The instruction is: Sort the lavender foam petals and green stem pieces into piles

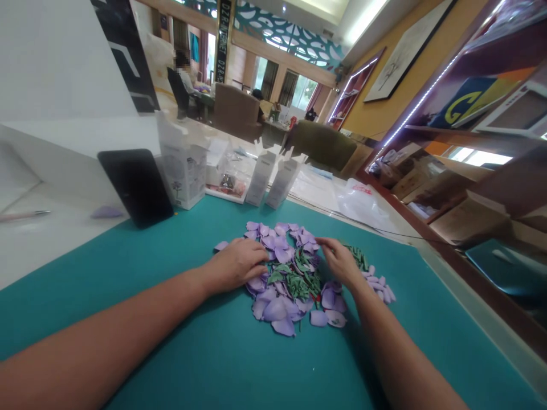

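A heap of lilac artificial petals (pixel 274 309) lies on the green mat, with green leaf pieces (pixel 299 282) in its middle and a few red bits among them. My left hand (pixel 239 263) rests against the heap's left side, fingers loosely curved over the petals and holding nothing that I can see. On the opposite side, my right hand (pixel 339 259) reaches in with fingers stretched out, its tips at the upper right petals. Just beyond the right hand lie thin green stem-like pieces (pixel 358 256) and a cluster of small lilac pieces (pixel 380 285).
A dark tablet (pixel 135 188) leans on a white box (pixel 183 171) at the back left. Two narrow white cartons (pixel 261 176) stand behind the heap. A pen (pixel 25 215) lies far left. Shelves with cardboard boxes (pixel 465 219) line the right. A person (pixel 184 77) sits in the background.
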Demonstrator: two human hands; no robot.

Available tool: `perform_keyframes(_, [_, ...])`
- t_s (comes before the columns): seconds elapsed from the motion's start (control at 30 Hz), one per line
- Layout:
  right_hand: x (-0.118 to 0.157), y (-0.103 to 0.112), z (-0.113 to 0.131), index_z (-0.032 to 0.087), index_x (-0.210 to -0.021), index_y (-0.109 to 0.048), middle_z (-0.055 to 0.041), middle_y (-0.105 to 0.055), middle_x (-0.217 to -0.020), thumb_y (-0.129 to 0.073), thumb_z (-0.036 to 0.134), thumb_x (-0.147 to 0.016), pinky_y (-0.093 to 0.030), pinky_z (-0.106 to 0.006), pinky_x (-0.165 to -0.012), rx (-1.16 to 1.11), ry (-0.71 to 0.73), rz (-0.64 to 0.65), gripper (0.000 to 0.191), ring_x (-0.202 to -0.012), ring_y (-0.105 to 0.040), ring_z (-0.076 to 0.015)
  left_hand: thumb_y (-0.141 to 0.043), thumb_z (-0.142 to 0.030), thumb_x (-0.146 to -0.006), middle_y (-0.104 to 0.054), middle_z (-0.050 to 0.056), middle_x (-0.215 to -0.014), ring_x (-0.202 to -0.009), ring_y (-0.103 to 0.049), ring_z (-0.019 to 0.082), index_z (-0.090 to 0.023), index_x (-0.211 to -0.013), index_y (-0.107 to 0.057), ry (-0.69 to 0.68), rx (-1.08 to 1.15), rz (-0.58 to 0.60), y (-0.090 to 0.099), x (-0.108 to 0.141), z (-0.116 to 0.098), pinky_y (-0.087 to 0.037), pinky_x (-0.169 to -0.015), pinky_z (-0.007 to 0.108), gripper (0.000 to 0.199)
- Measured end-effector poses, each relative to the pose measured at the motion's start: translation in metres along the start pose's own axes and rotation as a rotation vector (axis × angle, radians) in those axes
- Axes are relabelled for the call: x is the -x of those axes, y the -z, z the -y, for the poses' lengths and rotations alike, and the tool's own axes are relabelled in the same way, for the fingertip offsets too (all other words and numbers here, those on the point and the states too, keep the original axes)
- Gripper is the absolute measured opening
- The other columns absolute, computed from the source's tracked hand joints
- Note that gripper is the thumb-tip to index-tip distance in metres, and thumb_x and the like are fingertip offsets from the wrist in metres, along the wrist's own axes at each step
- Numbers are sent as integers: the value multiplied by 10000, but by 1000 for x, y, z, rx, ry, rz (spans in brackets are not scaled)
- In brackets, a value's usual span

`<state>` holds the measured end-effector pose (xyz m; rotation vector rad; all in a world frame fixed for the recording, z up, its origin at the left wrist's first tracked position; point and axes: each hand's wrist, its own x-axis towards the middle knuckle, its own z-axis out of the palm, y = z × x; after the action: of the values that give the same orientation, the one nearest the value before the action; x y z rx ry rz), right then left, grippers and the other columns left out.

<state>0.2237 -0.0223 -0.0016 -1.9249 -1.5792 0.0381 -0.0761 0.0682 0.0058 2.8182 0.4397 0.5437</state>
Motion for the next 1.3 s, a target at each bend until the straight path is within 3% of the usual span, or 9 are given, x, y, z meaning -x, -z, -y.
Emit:
perform_keyframes(0.2, [-26,-32,25,171,-1111,-700,-133,-676,-1112,-423,134,-865,-430,-381,-958,151,77,159,372,-1007,-612,-230,-576,-367,-915,-641,77,-1177,-1099,-577,243,-209,-1073,-656,-20,-45,47,2,3,0,-412,-935,378,238])
perform_keyframes(0.4, [-13,-22,44,227,-1109,-700,-64,-671,-1095,-391,127,-896,-451,-308,-917,138,192,287,389,-1001,-615,-186,-510,-384,-943,-646,74,-1136,-1069,-575,222,-224,-1085,-653,-43,-57,9,-2,4,5,-406,-926,355,257])
perform_keyframes(0.57, [-13,-4,56,221,-1086,-705,-62,-671,-1041,-364,105,-882,-469,-308,-873,108,189,261,415,-942,-624,-182,-542,-357,-927,-638,78,-1192,-1112,-558,244,-223,-1133,-638,25,-77,27,-1,3,5,-401,-934,378,264])
perform_keyframes(0.77, [-4,-22,86,223,-1079,-725,-89,-683,-1047,-411,74,-870,-452,-354,-877,288,349,419,406,-960,-602,-226,-609,-337,-893,-574,84,-1331,-1210,-509,276,-215,-1246,-583,46,-85,70,1,2,-1,-374,-984,414,374])
perform_keyframes(0.83, [-1,-27,93,227,-1121,-709,-82,-692,-1064,-410,67,-865,-447,-363,-894,254,385,432,425,-983,-599,-231,-613,-357,-889,-565,91,-1346,-1218,-501,279,-212,-1264,-567,35,-93,77,1,2,-2,-368,-988,413,405])
perform_keyframes(0.97, [-7,-18,90,199,-1156,-686,-74,-707,-1088,-372,48,-853,-465,-336,-904,96,274,350,461,-1008,-625,-207,-578,-408,-906,-547,95,-1373,-1243,-477,288,-222,-1283,-551,22,-96,94,1,3,-4,-350,-995,437,421])
perform_keyframes(1.07, [-14,-11,81,182,-1115,-704,-86,-716,-1053,-387,52,-855,-476,-324,-876,157,180,318,430,-982,-644,-215,-561,-413,-916,-560,80,-1363,-1246,-471,288,-231,-1257,-569,7,-92,123,1,4,-5,-333,-1000,454,386])
perform_keyframes(1.3, [-13,-32,84,181,-1179,-683,-113,-674,-1134,-425,48,-860,-439,-327,-939,294,296,451,431,-1042,-608,-222,-523,-402,-943,-658,55,-1181,-1117,-549,236,-221,-1096,-639,-34,-105,79,1,4,-5,-340,-952,386,264])
